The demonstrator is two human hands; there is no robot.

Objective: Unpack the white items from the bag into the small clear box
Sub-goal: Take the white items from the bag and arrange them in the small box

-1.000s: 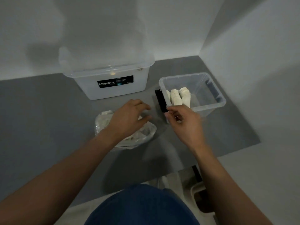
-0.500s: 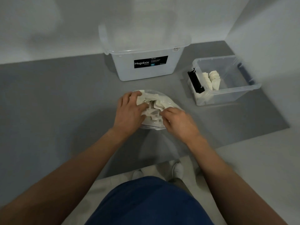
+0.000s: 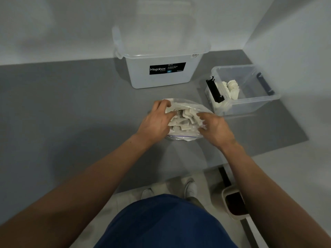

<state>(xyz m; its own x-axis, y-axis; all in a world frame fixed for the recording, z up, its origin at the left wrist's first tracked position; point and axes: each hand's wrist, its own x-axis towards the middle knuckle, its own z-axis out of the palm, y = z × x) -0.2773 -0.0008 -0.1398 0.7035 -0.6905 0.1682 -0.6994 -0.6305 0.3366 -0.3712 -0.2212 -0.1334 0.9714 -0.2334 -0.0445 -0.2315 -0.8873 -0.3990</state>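
Observation:
A clear zip bag [image 3: 180, 136] full of white flat items [image 3: 182, 119] lies on the grey table, mouth open upward. My left hand [image 3: 155, 120] grips the bag's left edge with fingers curled over it. My right hand [image 3: 215, 127] grips the bag's right edge, its fingertips at the pile of white items. To the right stands the small clear box [image 3: 254, 104] with black latches; several white items [image 3: 232, 88] stand in it near its left end.
A large translucent tub labelled Megabox [image 3: 161, 68] stands behind the bag against the wall. The table sits in a corner, walls behind and to the right. Its near edge runs below my arms; a bin [image 3: 234, 203] stands on the floor.
My right hand came back from the small box to the bag. Both hands now hold the bag's mouth spread wider. The view shifted, putting the bag in the centre.

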